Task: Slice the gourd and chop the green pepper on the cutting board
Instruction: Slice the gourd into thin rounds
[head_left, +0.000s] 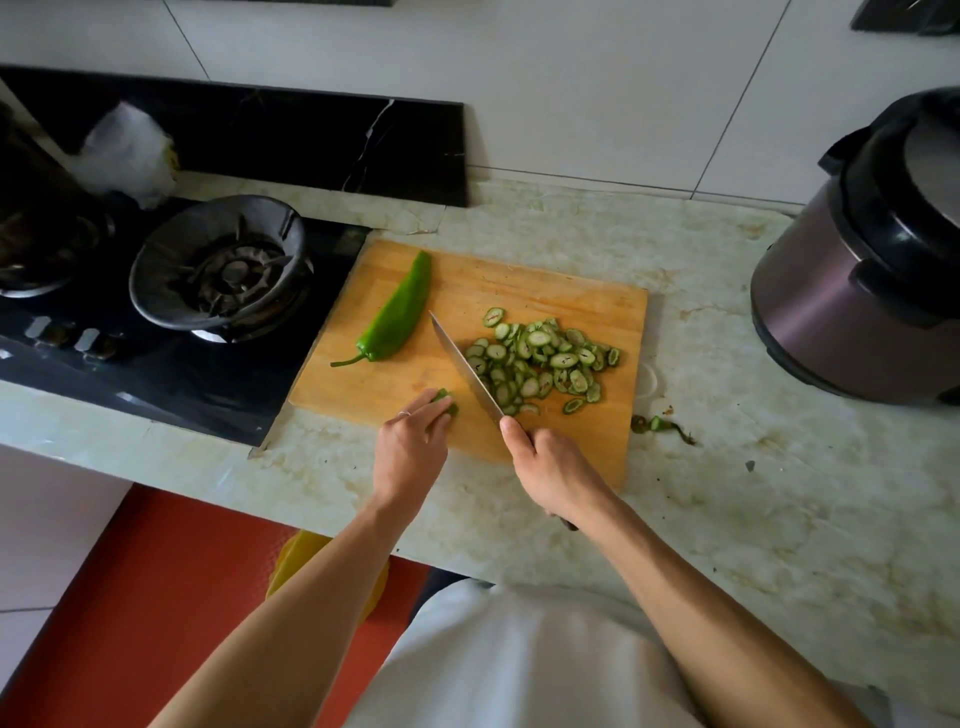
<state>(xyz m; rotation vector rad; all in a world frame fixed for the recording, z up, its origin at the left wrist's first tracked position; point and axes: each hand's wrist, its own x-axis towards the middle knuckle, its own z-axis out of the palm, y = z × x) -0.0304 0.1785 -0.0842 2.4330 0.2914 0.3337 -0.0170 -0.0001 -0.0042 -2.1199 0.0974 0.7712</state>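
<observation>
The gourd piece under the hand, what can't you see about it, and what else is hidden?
Head view:
- Gourd piece: mostly hidden by the left hand, so its length is unclear.
- Knife handle: wrapped in the right hand.
- Cooker: cut off by the right edge.
- Pot: cut off by the left edge.

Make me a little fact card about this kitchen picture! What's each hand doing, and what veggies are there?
left hand: holds the last gourd stub down on the cutting board
right hand: grips the knife, blade tip pointing away from the person
gourd slices: heaped on the board's right part, beside the blade
green pepper: whole, stem on, lying on the board's left part
gourd scrap: on the counter, off the board's right edge
nearby: gas stove to the left, cooker pot to the right
</observation>
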